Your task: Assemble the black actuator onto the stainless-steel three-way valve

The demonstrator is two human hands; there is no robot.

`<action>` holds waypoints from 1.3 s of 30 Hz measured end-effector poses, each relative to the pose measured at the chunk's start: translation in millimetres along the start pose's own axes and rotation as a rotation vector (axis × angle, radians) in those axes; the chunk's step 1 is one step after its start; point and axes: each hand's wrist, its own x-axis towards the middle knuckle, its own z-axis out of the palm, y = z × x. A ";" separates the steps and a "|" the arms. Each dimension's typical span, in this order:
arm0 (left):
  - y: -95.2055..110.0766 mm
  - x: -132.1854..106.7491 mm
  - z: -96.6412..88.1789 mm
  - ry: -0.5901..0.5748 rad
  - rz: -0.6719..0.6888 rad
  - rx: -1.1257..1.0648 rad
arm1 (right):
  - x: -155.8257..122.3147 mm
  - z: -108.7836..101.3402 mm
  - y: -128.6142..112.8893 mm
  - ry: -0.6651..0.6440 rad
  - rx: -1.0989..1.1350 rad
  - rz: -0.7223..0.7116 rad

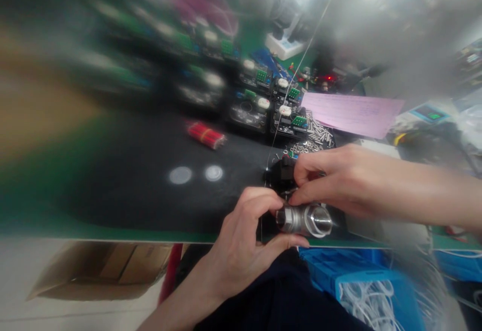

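Metal fitting (293, 219), one: silvery, glossy, hexagonal left end, round opening right; at the desk's (37, 218) near edge. Left hand (244, 243): grip pinching it. Right hand (335, 180): beside black part (280, 174); cannot tell its grip.

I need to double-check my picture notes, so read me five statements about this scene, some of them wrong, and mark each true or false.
1. The left hand has the metal fitting between its thumb and fingers. True.
2. The red bundle lies right of the pink paper. False: it lies left.
3. The blue bin holds white looped cords. True.
4. The cardboard box is shut. False: it is open.
5. The right hand is touching the red bundle. False: it is near the metal fitting.
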 end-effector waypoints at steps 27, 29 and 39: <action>-1.0 -1.5 1.3 0.004 -0.052 -0.046 | 6.9 -12.6 -4.3 -0.045 -0.157 -0.035; -1.5 -2.2 1.3 0.005 -0.052 -0.049 | 5.0 -9.6 -3.1 -0.032 -0.173 -0.030; -0.9 -0.7 -0.1 -0.012 -0.022 -0.030 | 1.9 -1.4 -2.6 0.038 -0.227 -0.080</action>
